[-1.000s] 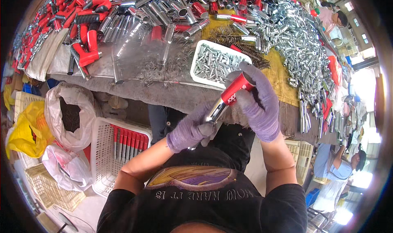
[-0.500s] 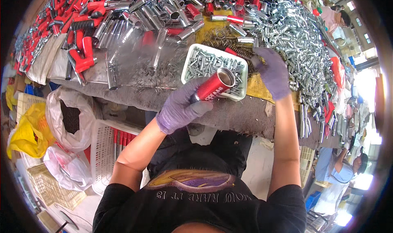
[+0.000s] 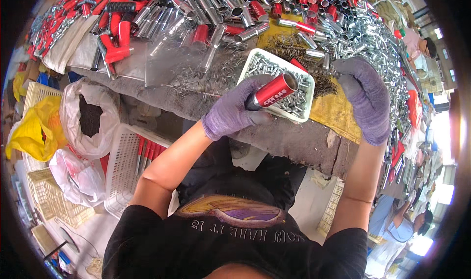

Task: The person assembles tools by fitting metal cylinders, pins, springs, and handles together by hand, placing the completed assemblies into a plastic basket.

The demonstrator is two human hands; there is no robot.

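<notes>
My left hand, in a purple knit glove, is wrapped round a red metal tube. The tube's hollow end points up and to the right, above a white tray of small silver pins. My right hand, gloved alike, hovers right of the dark coil springs, at the near edge of the pile of silver metal parts. Its fingers are curled toward the thumb; anything between them is hidden.
Red-handled parts and chrome tubes heap the table's far left. Thin wire rings lie left of the tray. Below the table's padded edge stand an open white sack and a plastic crate. Another person sits far right.
My right hand has moved right, away from the springs, and its fingers have curled in. My left hand still grips the red tube over the tray. The whole view has shifted.
</notes>
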